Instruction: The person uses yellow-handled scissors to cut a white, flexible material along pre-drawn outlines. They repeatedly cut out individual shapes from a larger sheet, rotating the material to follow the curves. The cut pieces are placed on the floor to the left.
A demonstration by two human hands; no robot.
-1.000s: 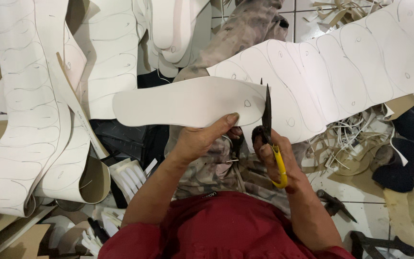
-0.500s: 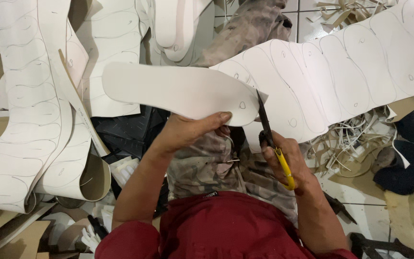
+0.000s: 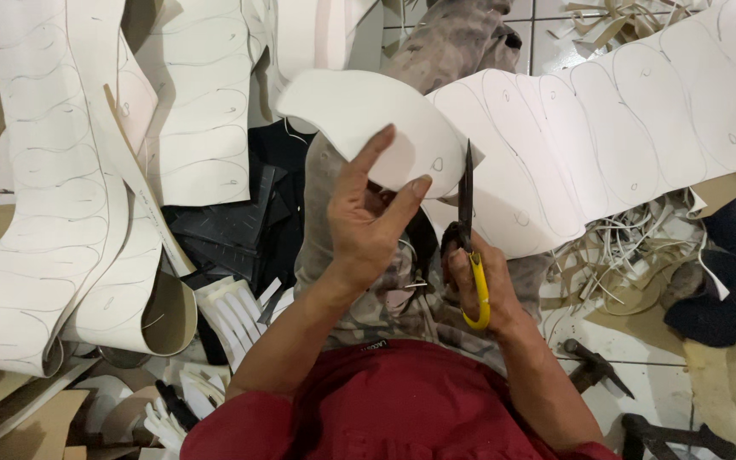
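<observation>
2 hands are busy over my lap: my left hand [image 3: 368, 226] pinches the white sole-shaped piece [image 3: 368, 115], thumb on the near face close to its right end and the other fingers spread behind and under its lower edge, so the piece curls up and away from my fingertips toward the upper left. My right hand [image 3: 474, 281] is wrapped tight around the yellow handle of the scissors [image 3: 468, 213], fingers through the loops, and the dark blades stand nearly upright just beyond my knuckles. The blades look almost together, their tips meeting the edge where the sole piece joins the long white sheet [image 3: 615, 128]; I cannot tell whether they bite into the material or only lie against it. That sheet, drawn all over with pencilled sole outlines, runs off from the scissor tips to the upper right. Between my 2 hands and below them is my trouser leg [image 3: 359, 298] in a mottled grey cloth, and nearer still my red shirt [image 3: 402, 400]. Far to the left of my left fingers lie more marked white sheets [image 3: 44, 187], 1 of them curling into a roll [image 3: 163, 319] at its lower end. To the right of my right wrist, a heap of thin white trimmings [image 3: 623, 255] litters the tiled floor, with a hammer [image 3: 598, 366] lying just beside my forearm.
</observation>
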